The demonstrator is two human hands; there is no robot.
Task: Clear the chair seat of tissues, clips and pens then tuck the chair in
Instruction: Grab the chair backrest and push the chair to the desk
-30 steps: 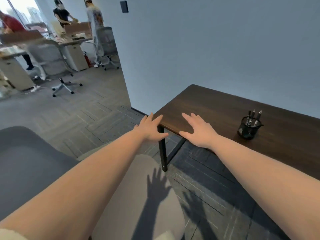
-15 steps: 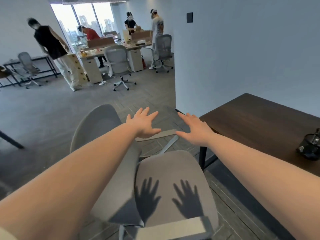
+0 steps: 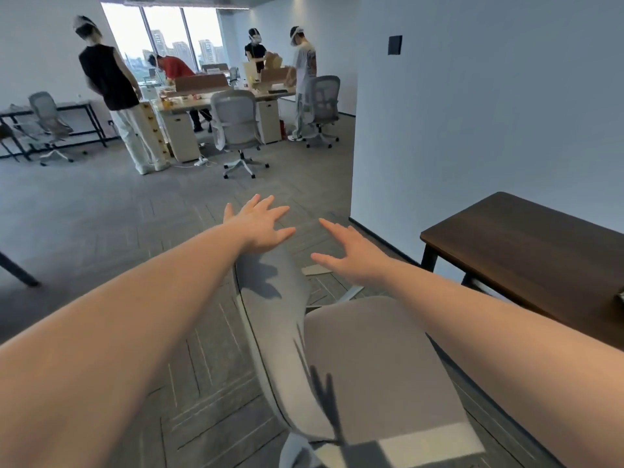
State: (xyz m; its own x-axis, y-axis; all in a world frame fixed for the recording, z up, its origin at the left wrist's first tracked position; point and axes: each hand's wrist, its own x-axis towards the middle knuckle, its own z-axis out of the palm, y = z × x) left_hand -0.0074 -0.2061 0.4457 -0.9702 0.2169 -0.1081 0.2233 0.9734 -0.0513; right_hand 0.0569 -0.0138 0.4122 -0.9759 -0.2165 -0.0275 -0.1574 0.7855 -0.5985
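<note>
A grey office chair stands just below me, its beige seat (image 3: pixel 378 363) bare and its grey backrest (image 3: pixel 273 298) to the left of the seat. My left hand (image 3: pixel 261 224) hovers with spread fingers over the top of the backrest, apart from it or barely touching; I cannot tell which. My right hand (image 3: pixel 351 255) is open, palm down, above the far edge of the seat near an armrest (image 3: pixel 315 271). Neither hand holds anything. No tissues, clips or pens show on the seat.
A dark wooden table (image 3: pixel 526 241) with black legs stands to the right against the pale wall (image 3: pixel 472 113). Grey carpet floor lies ahead. Several people, desks and office chairs (image 3: pixel 236 130) fill the far room by the windows.
The view has swung further left, so the table and pen holder slid right and the pen holder left the frame. Both hands moved from the table edge to above the chair's backrest and seat.
</note>
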